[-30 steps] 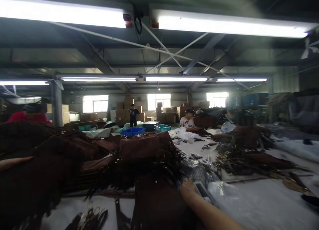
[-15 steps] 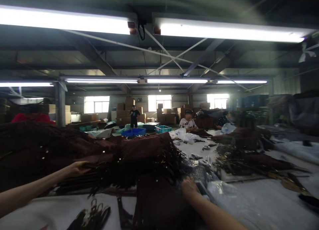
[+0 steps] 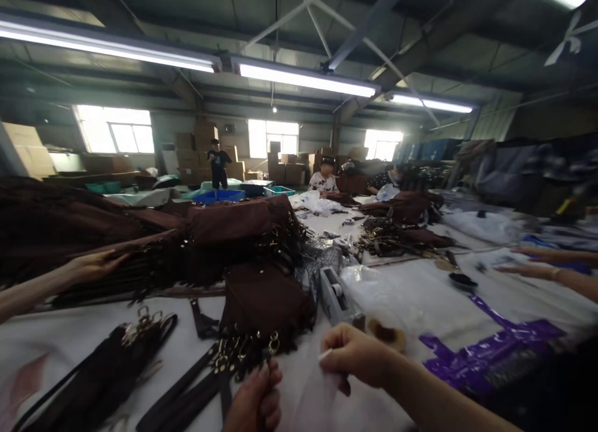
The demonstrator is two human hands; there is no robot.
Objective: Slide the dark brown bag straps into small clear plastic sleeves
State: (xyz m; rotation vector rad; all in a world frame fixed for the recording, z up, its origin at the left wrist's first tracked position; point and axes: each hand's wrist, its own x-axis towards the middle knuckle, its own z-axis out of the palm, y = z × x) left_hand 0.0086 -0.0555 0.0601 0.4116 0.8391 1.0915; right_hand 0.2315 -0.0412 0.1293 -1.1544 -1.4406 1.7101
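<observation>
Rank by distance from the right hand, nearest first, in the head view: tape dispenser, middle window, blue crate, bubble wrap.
1. Tape dispenser, just beyond the right hand.
2. Bubble wrap, behind the dispenser.
3. Blue crate, past the brown pile, to the left.
4. Middle window, farthest back.

On worktop [image 3: 184,340]: stacked goods [image 3: 231,223] left, straps [image 3: 189,391] near left, tape dispenser [image 3: 332,302] right of straps. Cartons [image 3: 289,172] far behind.
</observation>
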